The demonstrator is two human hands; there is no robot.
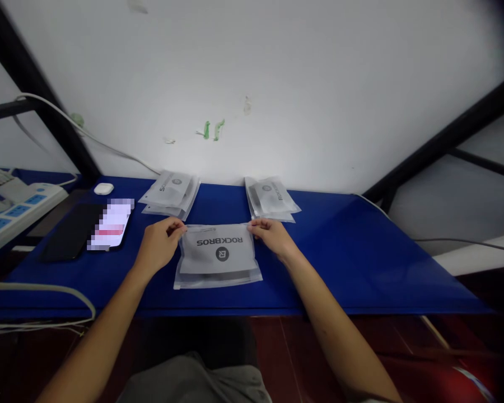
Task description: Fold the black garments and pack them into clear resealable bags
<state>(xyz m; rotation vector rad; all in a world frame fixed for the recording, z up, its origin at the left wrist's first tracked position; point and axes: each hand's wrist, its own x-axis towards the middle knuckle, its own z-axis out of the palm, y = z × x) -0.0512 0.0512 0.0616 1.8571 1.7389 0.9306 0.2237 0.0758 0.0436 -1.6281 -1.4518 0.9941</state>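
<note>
A frosted plastic zip bag [218, 263] printed ROCKBROS lies before me on the blue table, its lettering upside down to me. Something grey shows through the plastic; I cannot make out what it is. My left hand [162, 238] pinches the bag's far left corner. At the far right corner, my right hand [273, 232] pinches the edge between thumb and fingers. The slider strip runs along the side nearest me. Behind it, by the wall, a stack of similar bags [170, 190] rests at the left and another stack [271, 196] at the right.
On the left are a lit phone [113, 224], a black flat object [69, 232], a white earbud case [103, 189] and a power strip [29, 207] with plugs. Cables hang over the left side. Black metal bars frame the blue table [340, 252], and a white wall stands behind.
</note>
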